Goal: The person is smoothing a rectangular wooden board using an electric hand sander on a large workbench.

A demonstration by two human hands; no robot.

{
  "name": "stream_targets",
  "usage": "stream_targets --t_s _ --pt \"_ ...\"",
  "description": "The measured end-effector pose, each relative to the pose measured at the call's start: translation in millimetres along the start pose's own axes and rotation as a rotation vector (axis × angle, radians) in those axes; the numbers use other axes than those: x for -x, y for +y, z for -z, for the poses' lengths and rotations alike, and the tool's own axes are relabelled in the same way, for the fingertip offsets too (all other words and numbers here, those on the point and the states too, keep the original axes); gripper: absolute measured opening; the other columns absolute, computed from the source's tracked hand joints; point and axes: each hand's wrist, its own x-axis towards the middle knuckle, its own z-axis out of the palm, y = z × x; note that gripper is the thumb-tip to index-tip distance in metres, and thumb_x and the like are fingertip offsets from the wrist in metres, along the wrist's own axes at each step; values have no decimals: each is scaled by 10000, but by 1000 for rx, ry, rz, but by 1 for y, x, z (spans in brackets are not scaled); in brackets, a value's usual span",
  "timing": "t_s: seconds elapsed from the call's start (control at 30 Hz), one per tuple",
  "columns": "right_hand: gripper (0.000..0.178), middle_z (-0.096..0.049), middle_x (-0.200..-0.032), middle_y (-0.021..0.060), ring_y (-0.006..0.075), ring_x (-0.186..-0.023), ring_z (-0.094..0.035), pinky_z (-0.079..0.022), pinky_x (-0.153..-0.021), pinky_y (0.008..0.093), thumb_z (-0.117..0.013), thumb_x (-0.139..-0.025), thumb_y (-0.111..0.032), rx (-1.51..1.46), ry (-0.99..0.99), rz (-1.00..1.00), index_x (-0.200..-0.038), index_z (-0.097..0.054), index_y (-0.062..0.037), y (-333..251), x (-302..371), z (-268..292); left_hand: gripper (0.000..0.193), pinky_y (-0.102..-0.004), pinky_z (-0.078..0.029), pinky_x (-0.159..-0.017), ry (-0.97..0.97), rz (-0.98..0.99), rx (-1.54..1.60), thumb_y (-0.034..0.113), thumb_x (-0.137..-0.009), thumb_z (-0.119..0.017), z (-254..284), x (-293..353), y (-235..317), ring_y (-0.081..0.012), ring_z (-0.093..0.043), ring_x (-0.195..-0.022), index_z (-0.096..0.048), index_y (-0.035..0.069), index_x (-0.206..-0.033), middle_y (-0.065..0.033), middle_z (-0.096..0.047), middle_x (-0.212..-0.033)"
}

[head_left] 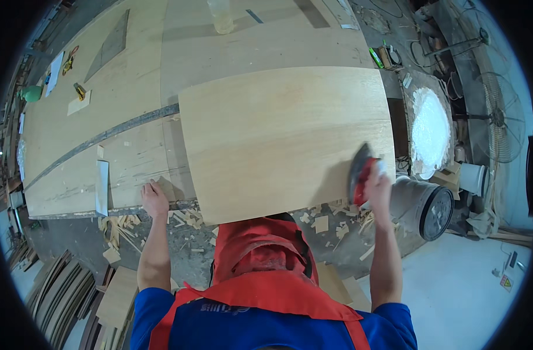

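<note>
A large pale wood panel (278, 134) lies on the worktable in front of me, its near edge toward my apron. At its right end my right hand (378, 184) is closed around the handle of a red clothes iron (360, 178). The iron is tilted, its dark soleplate facing left, and it is blurred by motion; whether it touches the panel I cannot tell. My left hand (155, 199) rests at the table's near edge, left of the panel, with its fingers curled. A small brownish scrap (172, 188) lies beside it, and what the fingers hold, if anything, is hidden.
A dark strip (103, 137) runs across the worktable (132, 76). A yellow-handled tool (79, 91) lies on paper at left; a clear container (221, 17) stands far back. To the right are a bucket (415, 204), a white-filled tray (431, 125) and a fan (497, 116). Wood scraps litter the floor.
</note>
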Motion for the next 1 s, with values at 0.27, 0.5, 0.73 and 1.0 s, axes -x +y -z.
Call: stream_targets --t_s 0.27,0.5,0.73,1.0 --pt "713 -659 -650 157 293 -584 -674 -516 -555 426 -461 -1034 -583 51 178 -381 -764 -691 35 -19 7 -79 336 -561 -491 -711 -18 -106 170 285 -1066 -474 3 -4 -1 -448 -611 -818 -597 24 -893 -204 -633 -871" --pt "572 -687 -800 293 513 -764 -673 -546 -674 578 -428 -1068 -491 309 -477 288 -1015 -661 29 -191 180 -286 321 -567 -505 -669 -91 -182 121 300 -1051 -501 16 -24 -58 -464 -642 -776 -601 48 -877 -203 -669 -895" --pt "600 -684 -825 322 517 -821 -683 -553 -727 571 -513 -1026 -528 329 -534 374 -1028 -643 58 -169 206 -261 338 -565 -496 -655 -41 -53 82 309 -1052 -492 12 -29 -78 -455 -647 -771 -592 51 -859 -203 -671 -889" --pt "649 -629 -605 132 247 -541 -653 -468 -472 411 -492 -1050 -532 86 88 -106 -760 -673 20 1 55 -50 378 -558 -478 -668 -57 -35 -8 336 -1061 -463 12 -34 -80 -443 -644 -790 -586 51 -845 -191 -669 -861"
